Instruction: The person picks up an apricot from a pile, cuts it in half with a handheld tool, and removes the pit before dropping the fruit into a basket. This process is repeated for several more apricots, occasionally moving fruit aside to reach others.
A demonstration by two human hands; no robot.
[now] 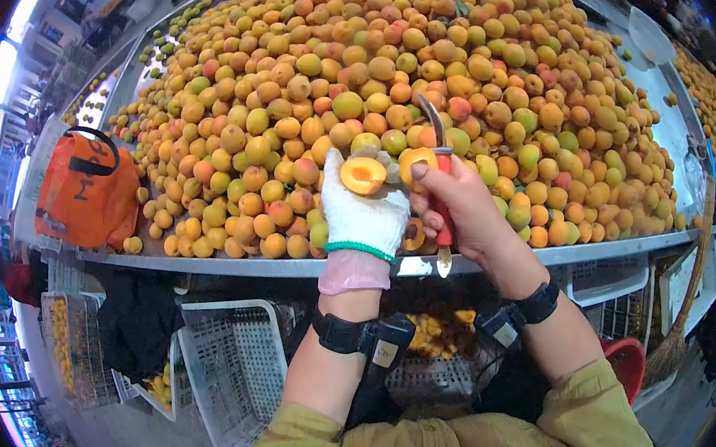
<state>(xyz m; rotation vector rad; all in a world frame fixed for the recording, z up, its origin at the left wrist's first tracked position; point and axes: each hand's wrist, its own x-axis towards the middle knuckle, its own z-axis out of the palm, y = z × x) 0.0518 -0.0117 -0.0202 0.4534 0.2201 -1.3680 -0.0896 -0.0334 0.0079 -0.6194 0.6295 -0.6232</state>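
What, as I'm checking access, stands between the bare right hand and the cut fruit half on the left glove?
A second fruit half, held by the right hand, sits between them; the knife blade points toward the pile, outside that gap.

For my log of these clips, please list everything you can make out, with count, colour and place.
Whole fruits: uncountable, orange-yellow to green, heaped on the table
Cut fruit halves: at least two, orange, in left hand and right hand
Knife: one, red handle, right hand
Table: one, metallic grey, under the heap
Bag: one, orange, table's left end
Bowl: one, whitish, far right
Crates: several, pale, below table
Cloth: one, black, lower left
Broom: one, tan, right
Basin: one, red, lower right
Wrist straps: two, black, wrists
Sleeves: two, olive, bottom
Left hand: one, white-gloved, centre
Right hand: one, bare, centre-right
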